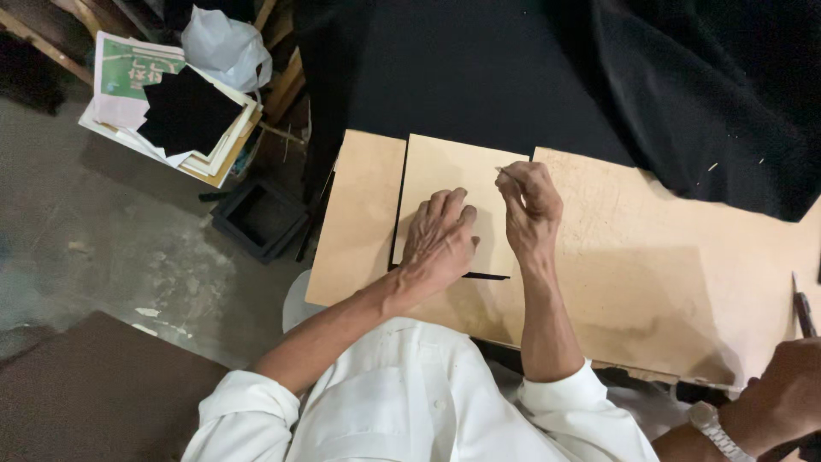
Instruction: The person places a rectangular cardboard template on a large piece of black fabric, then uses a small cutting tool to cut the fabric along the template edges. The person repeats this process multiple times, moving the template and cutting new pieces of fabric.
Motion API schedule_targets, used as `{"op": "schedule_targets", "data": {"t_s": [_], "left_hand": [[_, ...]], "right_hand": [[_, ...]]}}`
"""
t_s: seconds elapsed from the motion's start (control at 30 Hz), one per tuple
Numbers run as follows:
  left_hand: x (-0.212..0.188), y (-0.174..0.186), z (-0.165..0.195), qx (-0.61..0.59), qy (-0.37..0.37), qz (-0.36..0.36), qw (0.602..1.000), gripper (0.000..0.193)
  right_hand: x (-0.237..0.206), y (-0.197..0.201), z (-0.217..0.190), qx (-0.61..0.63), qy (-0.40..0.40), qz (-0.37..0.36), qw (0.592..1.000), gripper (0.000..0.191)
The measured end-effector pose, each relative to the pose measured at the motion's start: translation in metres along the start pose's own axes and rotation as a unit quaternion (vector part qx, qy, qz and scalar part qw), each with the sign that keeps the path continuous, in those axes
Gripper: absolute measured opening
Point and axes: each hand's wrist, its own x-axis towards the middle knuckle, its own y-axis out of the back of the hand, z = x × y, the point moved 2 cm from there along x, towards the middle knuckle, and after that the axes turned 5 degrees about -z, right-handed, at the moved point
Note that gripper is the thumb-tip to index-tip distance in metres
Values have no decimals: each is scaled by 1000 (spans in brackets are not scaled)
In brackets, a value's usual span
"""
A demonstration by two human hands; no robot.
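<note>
The left hand point(439, 239) is laid palm down, with the fingers point(445, 208) extended forward and spread slightly. The left forearm is bare and is angled up and to the right from the elbow, with the white sleeve bunched at that elbow. The right hand point(529, 204) is held just beside the left hand, with the fingertips point(510, 178) drawn together in a pinch and the knuckles raised. The right forearm is held nearly vertical in view, and its sleeve is pushed back to the elbow.
</note>
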Motion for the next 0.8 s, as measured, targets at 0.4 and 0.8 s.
{"op": "schedule_targets", "data": {"t_s": [0.4,0.8], "left_hand": [[5,-1,-9,173,-24,-86,981,33],[10,-25,-16,185,-53,-111,975,35]], "right_hand": [[11,-19,12,150,-105,48,982,13],[-24,19,31,140,-87,190,968,11]]}}
